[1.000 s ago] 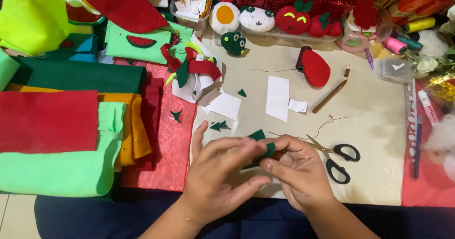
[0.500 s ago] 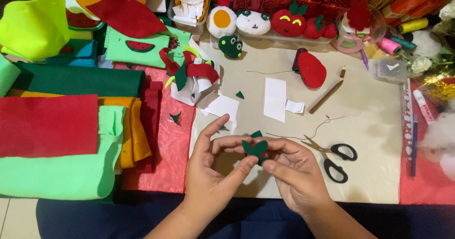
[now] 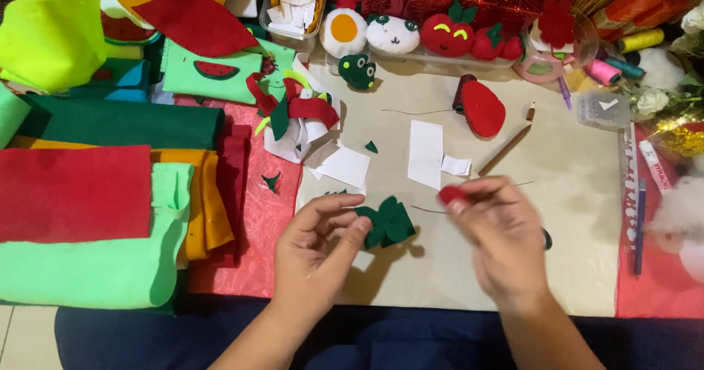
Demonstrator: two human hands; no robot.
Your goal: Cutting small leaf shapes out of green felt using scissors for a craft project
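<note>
A dark green felt leaf piece (image 3: 386, 223) is being pinched by the left hand (image 3: 319, 242) above the table (image 3: 572, 216), while, just right of it, a small red piece (image 3: 451, 194) is being gripped by the right hand (image 3: 499, 242), seemingly for joining.

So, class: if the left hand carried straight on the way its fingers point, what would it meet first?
The left hand points up and right, pinching the green felt leaf. Past that, the white paper strip probably lies first in line, though depth is hard to judge from above.
</note>
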